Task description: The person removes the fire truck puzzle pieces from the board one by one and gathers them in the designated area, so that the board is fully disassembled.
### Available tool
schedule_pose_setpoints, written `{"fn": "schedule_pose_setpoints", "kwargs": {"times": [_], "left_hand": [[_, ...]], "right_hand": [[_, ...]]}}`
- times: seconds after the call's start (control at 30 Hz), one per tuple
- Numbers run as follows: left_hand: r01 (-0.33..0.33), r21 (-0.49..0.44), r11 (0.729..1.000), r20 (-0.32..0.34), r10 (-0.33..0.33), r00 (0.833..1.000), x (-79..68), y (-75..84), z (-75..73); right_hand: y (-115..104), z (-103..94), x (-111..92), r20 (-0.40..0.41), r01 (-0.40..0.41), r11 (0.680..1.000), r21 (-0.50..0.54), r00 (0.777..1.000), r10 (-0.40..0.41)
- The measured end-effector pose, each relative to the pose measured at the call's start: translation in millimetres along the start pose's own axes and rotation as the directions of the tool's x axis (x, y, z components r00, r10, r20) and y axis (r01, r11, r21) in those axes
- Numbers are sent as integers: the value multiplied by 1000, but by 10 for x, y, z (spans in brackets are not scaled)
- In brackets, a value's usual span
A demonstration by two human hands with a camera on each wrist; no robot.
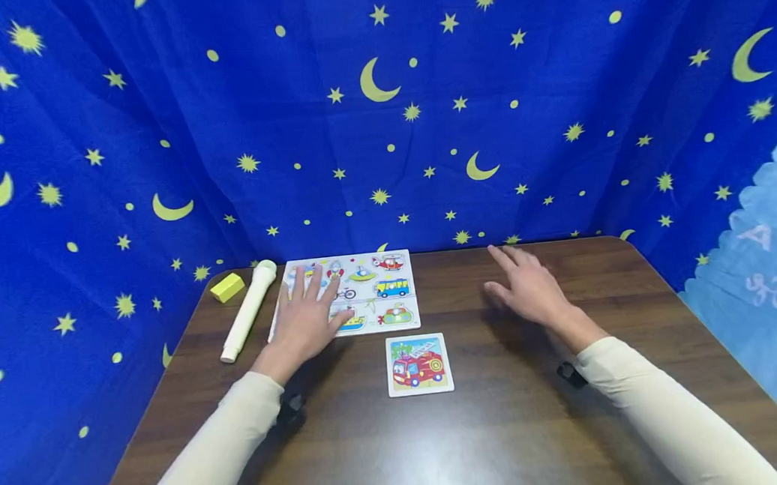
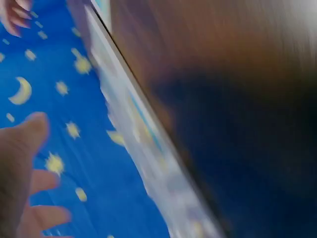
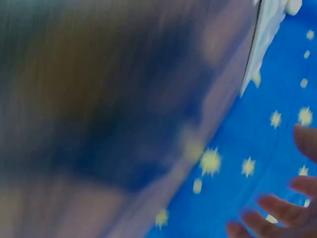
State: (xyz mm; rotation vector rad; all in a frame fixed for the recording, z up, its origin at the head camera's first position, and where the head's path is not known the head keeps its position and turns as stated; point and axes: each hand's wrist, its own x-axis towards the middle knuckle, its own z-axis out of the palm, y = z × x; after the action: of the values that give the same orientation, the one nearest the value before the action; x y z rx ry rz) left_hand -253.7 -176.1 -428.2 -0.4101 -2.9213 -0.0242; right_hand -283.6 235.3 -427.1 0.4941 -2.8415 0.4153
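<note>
My left hand [image 1: 306, 320] is over the left part of a white peg puzzle board [image 1: 400, 275] with vehicle pictures, its fingers spread and holding nothing. In the left wrist view the thumb and fingers [image 2: 44, 181] stand apart, with the board's edge [image 2: 143, 119] blurred beside them. My right hand [image 1: 530, 285] is above the table right of the board, fingers extended and nothing in them. Its fingers [image 3: 282, 210] also show spread in the right wrist view. Between the hands, nearer to me, a small square fire engine puzzle [image 1: 420, 365] lies flat.
Left of the board lie a cream-coloured stick with a rounded head [image 1: 251, 311] and a yellow block [image 1: 227, 287]. All stand on a dark wooden table [image 1: 497, 445]. A blue curtain [image 1: 326, 126] with stars and moons hangs close behind the table's far edge.
</note>
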Motion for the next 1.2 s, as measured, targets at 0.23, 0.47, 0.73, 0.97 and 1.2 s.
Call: {"fn": "schedule_pose_setpoints", "kwargs": {"times": [0.23, 0.47, 0.73, 0.97, 1.2], "left_hand": [[-124, -263, 957, 230, 187, 955, -347, 518, 43], [-213, -291, 933, 315, 303, 899, -352, 949, 64], [-280, -219, 935, 364, 345, 865, -319, 1083, 122], [-299, -231, 926, 412, 372, 832, -326, 1085, 130], [-320, -191, 928, 431, 373, 822, -320, 1083, 187]], "right_hand": [[-448, 329, -194, 293, -131, 868, 478, 956, -17], [-800, 520, -305, 460, -245, 754, 610, 884, -85], [-862, 601, -318, 439, -236, 773, 589, 897, -60], [-850, 634, -306, 444, -244, 779, 578, 895, -49], [-862, 627, -272, 456, -240, 786, 570, 888, -60]]}}
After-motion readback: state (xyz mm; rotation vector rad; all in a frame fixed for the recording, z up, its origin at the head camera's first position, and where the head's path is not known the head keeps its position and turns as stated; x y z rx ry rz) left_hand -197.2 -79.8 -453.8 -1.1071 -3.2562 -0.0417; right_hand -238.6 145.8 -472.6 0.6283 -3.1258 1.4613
